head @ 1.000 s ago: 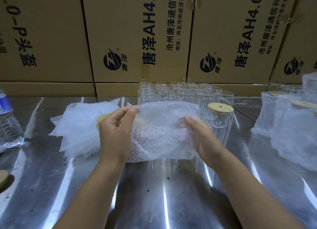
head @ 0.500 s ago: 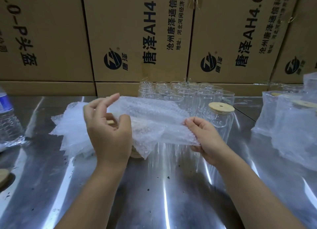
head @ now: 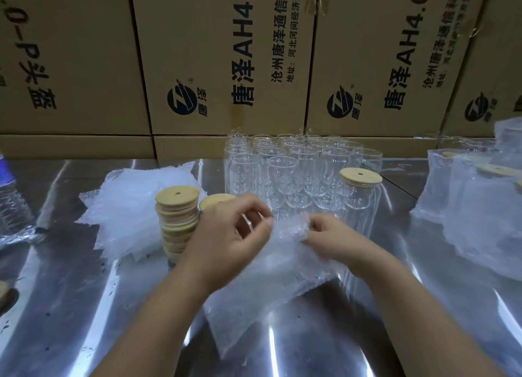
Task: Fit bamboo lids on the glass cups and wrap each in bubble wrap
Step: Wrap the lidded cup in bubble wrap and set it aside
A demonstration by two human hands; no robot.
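Note:
A clear bubble wrap sheet (head: 271,289) hangs and rests on the steel table in front of me. My left hand (head: 226,235) and my right hand (head: 330,238) both pinch its upper edge, close together. Behind them stand several open glass cups (head: 282,173) in rows. One cup (head: 358,196) at the right of the group carries a bamboo lid (head: 360,175). A stack of bamboo lids (head: 177,221) stands left of my left hand, with another lid (head: 216,200) just behind it.
A pile of bubble wrap sheets (head: 132,207) lies at the left. Wrapped cups (head: 480,207) stand at the right. A plastic water bottle (head: 11,201) is at the far left edge. Cardboard boxes (head: 226,57) form a wall behind the reflective steel table (head: 84,320).
The sheet, held up and spread wide before, has come down toward the table. My hands have moved together on its top edge, uncovering the stack of lids.

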